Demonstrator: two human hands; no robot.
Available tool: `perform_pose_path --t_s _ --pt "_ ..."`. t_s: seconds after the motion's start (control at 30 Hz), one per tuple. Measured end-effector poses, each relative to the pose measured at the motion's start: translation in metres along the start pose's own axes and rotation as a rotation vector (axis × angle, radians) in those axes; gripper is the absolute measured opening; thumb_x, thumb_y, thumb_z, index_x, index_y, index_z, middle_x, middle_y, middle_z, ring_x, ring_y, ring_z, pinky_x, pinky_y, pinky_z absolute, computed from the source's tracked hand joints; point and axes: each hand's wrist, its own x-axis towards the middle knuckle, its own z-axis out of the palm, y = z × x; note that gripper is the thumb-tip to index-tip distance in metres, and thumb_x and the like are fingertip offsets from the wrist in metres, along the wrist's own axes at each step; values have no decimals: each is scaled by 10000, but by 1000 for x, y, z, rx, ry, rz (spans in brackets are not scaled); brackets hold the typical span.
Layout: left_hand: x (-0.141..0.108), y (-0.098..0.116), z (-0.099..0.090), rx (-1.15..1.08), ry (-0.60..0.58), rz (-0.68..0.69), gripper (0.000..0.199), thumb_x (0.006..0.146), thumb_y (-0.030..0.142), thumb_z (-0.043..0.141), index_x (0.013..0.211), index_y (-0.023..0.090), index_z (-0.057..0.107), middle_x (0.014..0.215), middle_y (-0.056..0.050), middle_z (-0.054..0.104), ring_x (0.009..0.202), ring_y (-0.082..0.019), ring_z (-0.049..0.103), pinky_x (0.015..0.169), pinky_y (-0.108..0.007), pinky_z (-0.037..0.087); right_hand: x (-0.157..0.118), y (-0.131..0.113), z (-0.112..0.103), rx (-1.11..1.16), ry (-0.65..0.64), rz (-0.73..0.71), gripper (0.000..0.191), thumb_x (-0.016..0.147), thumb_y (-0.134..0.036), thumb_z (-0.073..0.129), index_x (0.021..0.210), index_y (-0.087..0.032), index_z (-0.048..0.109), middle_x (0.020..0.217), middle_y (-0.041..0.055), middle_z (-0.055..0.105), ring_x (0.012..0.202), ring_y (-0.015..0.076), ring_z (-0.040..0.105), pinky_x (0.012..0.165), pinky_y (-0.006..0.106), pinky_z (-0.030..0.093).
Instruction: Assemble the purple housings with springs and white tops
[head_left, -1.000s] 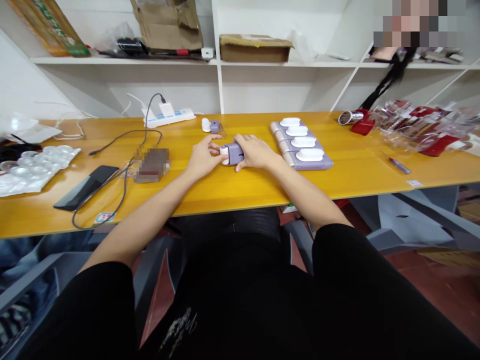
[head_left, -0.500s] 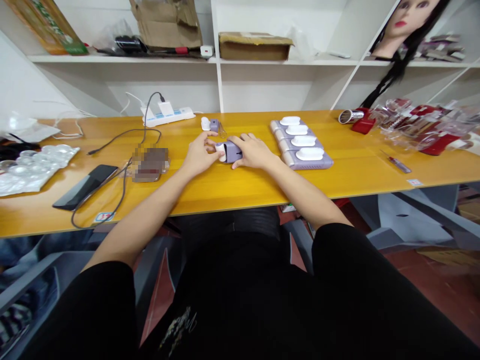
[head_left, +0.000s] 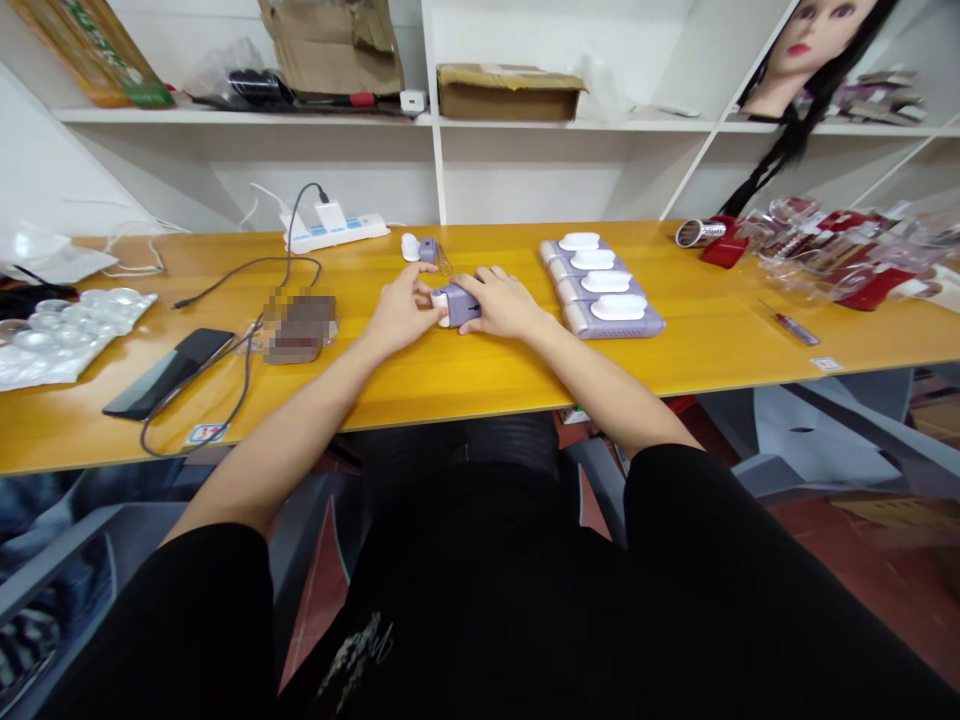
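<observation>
My left hand [head_left: 401, 310] pinches a small white end piece [head_left: 441, 303] between thumb and fingers. Against it sits a purple plastic case [head_left: 460, 303], lying on the yellow table, with my right hand [head_left: 507, 304] closed over its right side. My right palm and fingers hide part of this case. Just behind my hands lies a smaller purple-and-white piece [head_left: 426, 248] with a thin loop. To the right, several purple cases with white oval tops [head_left: 618, 307] are lined up side by side.
A phone [head_left: 171, 373], a dark cable [head_left: 250, 375] and a blurred-out object [head_left: 300, 328] lie to my left. Behind them is a power strip [head_left: 341, 232]. At right lie a small screwdriver-like tool [head_left: 796, 328] and a pile of red-and-clear plastic parts [head_left: 862, 255].
The dark gap between the white end piece and the purple case has closed; the two now meet. Both hands stay nearly in place.
</observation>
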Motion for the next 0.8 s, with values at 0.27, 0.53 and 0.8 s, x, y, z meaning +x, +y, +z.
perform_pose_path --t_s 0.27,0.53,0.8 --pt "-3 3 -1 32 -29 21 759 819 134 876 1538 291 690 1053 -1 831 953 -251 884 993 -417 731 0 1 1 -23 10 -14 1010 988 -554 1015 1829 -237 554 1618 251 708 1465 483 600 1165 562 541" --pt "-3 4 -1 56 -73 21 755 833 112 851 1548 272 667 984 27 804 877 -217 869 919 -352 721 -2 -1 -1 -21 -7 -16 957 1030 -585 972 1823 -226 574 1644 270 693 1460 505 599 1189 595 522" --pt "-1 5 -3 101 -114 20 743 839 113 854 1553 254 701 1044 -3 824 911 -236 871 987 -400 719 -3 -3 0 -27 -1 -14 864 1099 -629 876 1814 -235 592 1628 271 703 1445 504 595 1157 577 531"
